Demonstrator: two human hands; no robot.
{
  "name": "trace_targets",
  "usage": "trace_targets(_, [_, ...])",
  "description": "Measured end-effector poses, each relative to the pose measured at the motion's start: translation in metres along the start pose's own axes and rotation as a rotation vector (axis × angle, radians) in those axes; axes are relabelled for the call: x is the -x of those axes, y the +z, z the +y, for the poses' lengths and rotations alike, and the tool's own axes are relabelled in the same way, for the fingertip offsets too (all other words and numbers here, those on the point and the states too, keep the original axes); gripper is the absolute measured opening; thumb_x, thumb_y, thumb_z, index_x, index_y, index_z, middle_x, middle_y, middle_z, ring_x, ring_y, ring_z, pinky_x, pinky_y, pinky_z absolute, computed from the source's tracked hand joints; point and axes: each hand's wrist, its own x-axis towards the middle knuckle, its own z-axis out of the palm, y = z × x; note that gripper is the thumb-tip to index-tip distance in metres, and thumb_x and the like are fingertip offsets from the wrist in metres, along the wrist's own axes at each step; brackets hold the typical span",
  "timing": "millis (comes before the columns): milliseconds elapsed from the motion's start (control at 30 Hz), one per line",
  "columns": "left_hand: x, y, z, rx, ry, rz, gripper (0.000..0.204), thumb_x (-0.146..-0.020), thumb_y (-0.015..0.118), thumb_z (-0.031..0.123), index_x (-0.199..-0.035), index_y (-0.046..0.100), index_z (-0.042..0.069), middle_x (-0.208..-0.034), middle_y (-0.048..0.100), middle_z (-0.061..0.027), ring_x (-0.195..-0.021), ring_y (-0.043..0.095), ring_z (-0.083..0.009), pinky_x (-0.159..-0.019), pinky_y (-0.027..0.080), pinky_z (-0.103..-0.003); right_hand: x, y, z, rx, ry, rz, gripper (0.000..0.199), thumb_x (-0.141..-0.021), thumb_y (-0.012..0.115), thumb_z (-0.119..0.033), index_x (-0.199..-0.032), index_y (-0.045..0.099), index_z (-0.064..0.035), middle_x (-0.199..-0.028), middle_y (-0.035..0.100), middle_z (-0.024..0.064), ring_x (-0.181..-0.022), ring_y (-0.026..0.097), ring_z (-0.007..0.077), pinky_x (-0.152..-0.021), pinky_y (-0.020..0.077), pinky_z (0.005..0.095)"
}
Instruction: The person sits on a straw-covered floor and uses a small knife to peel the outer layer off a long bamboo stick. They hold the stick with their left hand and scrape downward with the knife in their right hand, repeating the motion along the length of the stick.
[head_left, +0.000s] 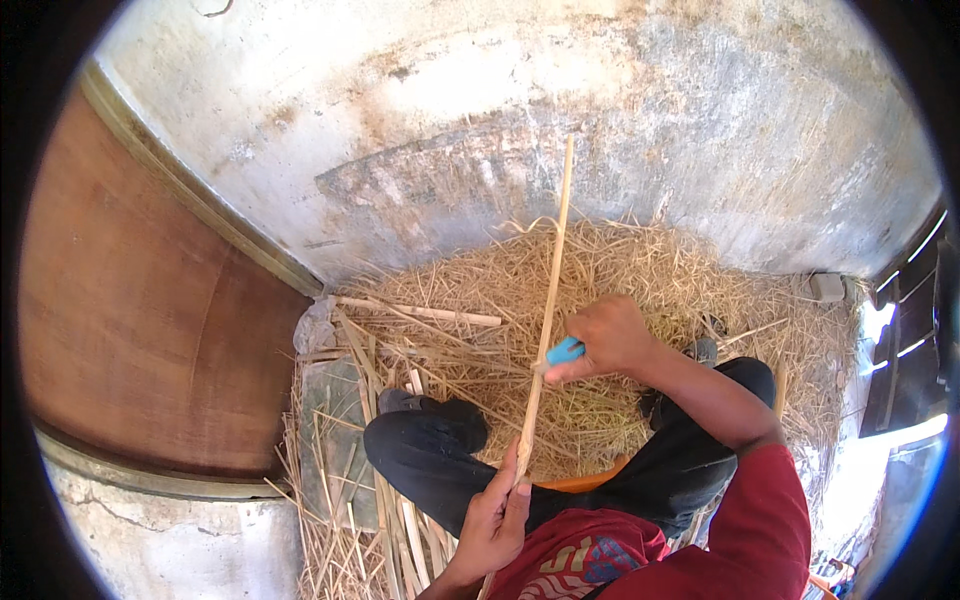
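Note:
A long, pale bamboo strip (556,262) slants up from my lap toward the wall. Near its lower end, my left hand (494,522) is closed around it. Farther up, my right hand (606,338) grips a blue-handled knife (565,351) that is pressed against the strip; its blade is mostly hidden there. A thin curled shaving (527,226) hangs off the strip's left side, above the knife.
Between and beyond my bent legs lies a thick heap of shavings (640,270). Several loose strips (410,535) are piled at the left, by a brown door (160,300). A stained wall (700,150) stands ahead. A small grey block (827,287) sits at the far right.

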Motion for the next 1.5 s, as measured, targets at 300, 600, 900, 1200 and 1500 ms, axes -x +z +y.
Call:
trace_targets(300, [0.026, 0.002, -0.009, -0.105, -0.11, -0.123, 0.046, -0.098, 0.046, 0.018, -0.141, 0.036, 0.003, -0.094, 0.055, -0.0007, -0.08, 0.052, -0.01, -0.066, 0.042, -0.024, -0.038, -0.001, 0.155, 0.075, 0.676, -0.08, 0.078, -0.081, 0.036, -0.078, -0.067, 0.065, -0.0062, -0.059, 0.06, 0.0105, -0.064, 0.062, 0.0243, -0.054, 0.0489, 0.0414])
trace_targets(600, [0.016, -0.003, -0.034, 0.774, -0.307, -0.15, 0.05, -0.1, 0.039, 0.025, -0.145, 0.025, 0.008, -0.05, 0.029, 0.0024, -0.041, 0.029, -0.0091, -0.048, 0.035, -0.027, 0.028, -0.019, 0.203, 0.029, 0.908, -0.084, 0.088, -0.08, 0.028, -0.082, -0.06, 0.061, -0.0035, -0.058, 0.057, 0.011, -0.06, 0.06, 0.0229, -0.055, 0.0473, 0.0421])
trace_targets(900, [-0.047, 0.011, 0.001, 0.864, -0.159, -0.205, 0.045, -0.102, 0.036, 0.018, -0.144, 0.027, 0.008, -0.053, 0.031, 0.0035, -0.042, 0.028, -0.0059, -0.05, 0.034, -0.022, 0.012, -0.03, -0.012, -0.15, 0.15, -0.355, 0.086, -0.071, 0.035, -0.088, -0.061, 0.064, -0.0081, -0.053, 0.057, 0.0111, -0.052, 0.062, 0.0283, -0.049, 0.0481, 0.0426])
trace_targets(1200, [-0.043, 0.021, 0.007, 0.79, -0.224, -0.151, 0.049, -0.101, 0.039, 0.017, -0.147, 0.024, 0.009, -0.056, 0.028, 0.0045, -0.047, 0.026, -0.0056, -0.051, 0.032, -0.022, -0.029, 0.002, 0.098, -0.075, 0.606, -0.156, 0.071, -0.074, 0.048, -0.078, -0.066, 0.065, -0.0094, -0.051, 0.056, 0.0082, -0.048, 0.058, 0.0257, -0.046, 0.0452, 0.0399])
trace_targets(1500, [-0.024, 0.015, 0.005, 0.652, -0.172, -0.096, 0.052, -0.099, 0.041, 0.017, -0.147, 0.023, 0.009, -0.056, 0.028, 0.0043, -0.048, 0.028, -0.0058, -0.051, 0.033, -0.024, -0.004, 0.006, 0.036, -0.06, 0.324, -0.053, 0.069, -0.074, 0.051, -0.077, -0.064, 0.064, -0.0095, -0.05, 0.056, 0.0092, -0.049, 0.059, 0.0271, -0.047, 0.0462, 0.0409])
